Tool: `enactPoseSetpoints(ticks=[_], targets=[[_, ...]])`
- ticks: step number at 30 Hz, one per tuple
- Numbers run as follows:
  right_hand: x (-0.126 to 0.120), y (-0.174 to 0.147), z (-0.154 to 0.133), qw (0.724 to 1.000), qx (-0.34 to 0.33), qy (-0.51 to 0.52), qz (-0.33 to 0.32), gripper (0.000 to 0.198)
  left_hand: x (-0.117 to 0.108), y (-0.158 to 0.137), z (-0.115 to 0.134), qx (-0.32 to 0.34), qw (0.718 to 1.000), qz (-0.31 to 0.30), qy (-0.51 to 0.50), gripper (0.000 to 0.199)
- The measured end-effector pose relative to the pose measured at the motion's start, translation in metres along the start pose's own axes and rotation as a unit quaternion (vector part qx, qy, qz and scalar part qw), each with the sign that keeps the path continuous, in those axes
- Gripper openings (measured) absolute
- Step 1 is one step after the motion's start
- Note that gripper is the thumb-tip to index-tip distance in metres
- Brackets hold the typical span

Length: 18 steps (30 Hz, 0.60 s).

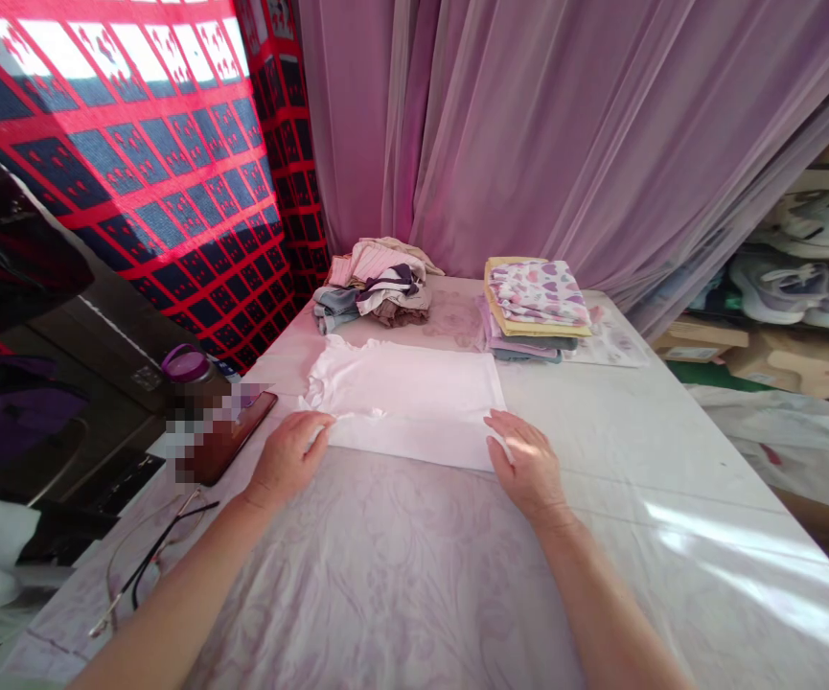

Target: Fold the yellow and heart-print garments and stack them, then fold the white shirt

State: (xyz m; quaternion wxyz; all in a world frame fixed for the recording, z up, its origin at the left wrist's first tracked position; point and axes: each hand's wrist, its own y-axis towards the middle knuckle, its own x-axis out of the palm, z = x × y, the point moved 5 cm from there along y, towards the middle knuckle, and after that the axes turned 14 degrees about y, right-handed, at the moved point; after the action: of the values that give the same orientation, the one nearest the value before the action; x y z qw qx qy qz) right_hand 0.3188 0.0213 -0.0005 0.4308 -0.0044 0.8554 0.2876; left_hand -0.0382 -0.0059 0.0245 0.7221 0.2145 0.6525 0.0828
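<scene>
A white short-sleeved shirt [414,379] lies on its side across the table, neck and sleeve to the left, hem to the right. A strip along its near side appears folded over. At the near left corner, my left hand [290,458] has thumb and fingers brought together on the fabric edge. My right hand [529,465] rests at the near right corner by the hem, its thumb apart from its fingers, fingertips touching the cloth.
Behind the shirt sit a loose heap of clothes [378,283] and a neat folded stack [536,297]. Left on the table [400,575] are a dark phone [234,441], eyeglasses [148,556] and a purple-lidded bottle [191,369]. Purple curtains [515,125] hang behind; shoes [780,287] stand on right-hand shelves.
</scene>
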Motion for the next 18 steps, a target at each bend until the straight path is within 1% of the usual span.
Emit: enactPoseSetpoints(ticks=[2,3,5,8,10,13,15,18], targets=[[0.012,-0.001,-0.006,0.996,0.009,-0.032,-0.077,0.043,0.016,-0.003,0.012,0.068,0.996,-0.061,-0.008,0.038],[0.018,-0.002,-0.006,0.992,0.026,-0.052,-0.112,0.046,0.024,-0.004,0.014,0.086,0.992,-0.089,0.003,0.044],[0.025,-0.005,-0.003,0.980,0.066,-0.087,-0.166,0.050,0.038,-0.006,0.013,0.099,0.985,-0.135,0.038,0.053],[0.028,-0.008,0.000,0.967,0.099,-0.106,-0.208,0.053,0.050,-0.010,0.008,0.101,0.976,-0.178,0.072,0.060],[0.028,-0.009,0.000,0.966,0.104,-0.102,-0.215,0.053,0.050,-0.011,0.006,0.099,0.975,-0.186,0.076,0.063],[0.027,-0.010,0.001,0.971,0.099,-0.085,-0.200,0.052,0.042,-0.009,0.006,0.097,0.979,-0.171,0.049,0.061],[0.024,-0.008,0.006,0.979,0.094,-0.061,-0.171,0.048,0.032,-0.003,0.005,0.094,0.986,-0.141,0.011,0.054],[0.015,0.004,0.024,0.990,0.103,-0.017,-0.098,0.043,0.013,0.015,-0.004,0.060,0.995,-0.066,-0.045,0.044]])
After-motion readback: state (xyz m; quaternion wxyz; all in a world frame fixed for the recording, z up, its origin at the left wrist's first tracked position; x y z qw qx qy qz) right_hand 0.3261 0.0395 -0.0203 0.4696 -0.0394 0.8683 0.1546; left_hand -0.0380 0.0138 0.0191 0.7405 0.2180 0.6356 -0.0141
